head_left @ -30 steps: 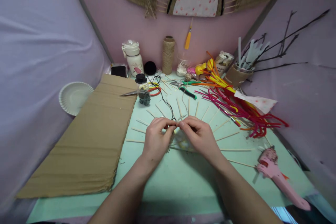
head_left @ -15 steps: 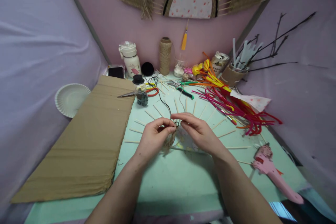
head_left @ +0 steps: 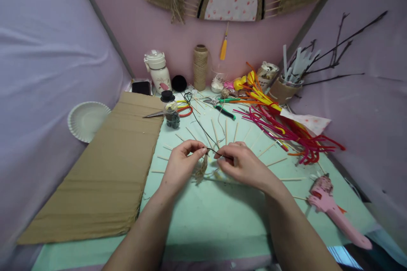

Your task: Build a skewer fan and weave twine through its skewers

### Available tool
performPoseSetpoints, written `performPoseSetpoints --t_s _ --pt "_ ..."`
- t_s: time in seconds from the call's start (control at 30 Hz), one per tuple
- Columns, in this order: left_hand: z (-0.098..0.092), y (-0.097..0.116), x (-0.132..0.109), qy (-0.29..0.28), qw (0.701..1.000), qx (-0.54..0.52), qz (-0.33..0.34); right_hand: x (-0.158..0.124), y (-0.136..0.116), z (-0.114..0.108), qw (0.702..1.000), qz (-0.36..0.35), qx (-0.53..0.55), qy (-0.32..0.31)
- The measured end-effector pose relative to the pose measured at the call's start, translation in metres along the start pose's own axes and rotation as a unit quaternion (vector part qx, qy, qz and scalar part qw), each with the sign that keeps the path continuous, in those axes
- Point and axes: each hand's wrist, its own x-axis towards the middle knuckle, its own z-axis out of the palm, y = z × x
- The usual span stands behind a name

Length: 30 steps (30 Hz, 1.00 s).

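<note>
No lettering can be read here. The can [head_left: 266,78] and the white bottle [head_left: 161,79] bear markings — too small and blurred to make out

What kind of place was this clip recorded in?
Probably a small craft corner with fabric-covered walls: a pink glue gun and red-handled scissors lie on the table, and a spool of twine stands behind.

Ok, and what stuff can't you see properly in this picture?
In the head view, I can't make out:
The top of the twine tassel: the left hand's fingers cover it.
Any knot in the black cord: too small to tell.
Some pale sticks' inner ends: behind the right hand.
The scissors' middle: behind the jar.
The can's lettering: small and blurred.
</note>
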Motion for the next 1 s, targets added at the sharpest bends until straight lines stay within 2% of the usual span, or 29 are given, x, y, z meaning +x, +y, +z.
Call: performPoseSetpoints --t_s 0.07,0.17,0.33,0.5,0.53,0.7,0.8,1.0 --pt "0.001 0.001 0.000 0.014 1.000 0.015 -0.003 -0.001 0.000 0.001 0.999 0.016 -0.017 -0.033" --pt "0.004 0.003 -0.001 0.027 0.998 0.053 -0.004 0.000 0.000 0.004 0.999 0.046 -0.018 0.003" --pt "0.008 0.000 -0.001 0.042 0.992 0.113 0.019 0.002 0.000 0.005 0.998 0.041 -0.005 0.040" --pt "0.009 -0.007 0.002 0.045 0.993 0.105 0.021 0.000 -0.001 0.006 0.997 0.035 -0.047 -0.049" --pt "0.009 -0.007 0.002 0.041 0.994 0.103 0.020 0.000 -0.001 0.007 0.996 0.040 -0.061 -0.047" --pt "0.011 -0.006 0.000 0.018 0.993 0.113 0.013 0.002 -0.005 0.014 0.996 0.026 -0.040 0.072" --pt "0.013 -0.005 -0.001 0.003 0.994 0.110 0.008 0.004 -0.006 0.023 0.996 0.012 -0.019 0.083" --pt "0.014 -0.006 0.000 0.007 0.992 0.121 0.014 0.007 -0.002 0.034 0.994 0.040 -0.004 0.102"
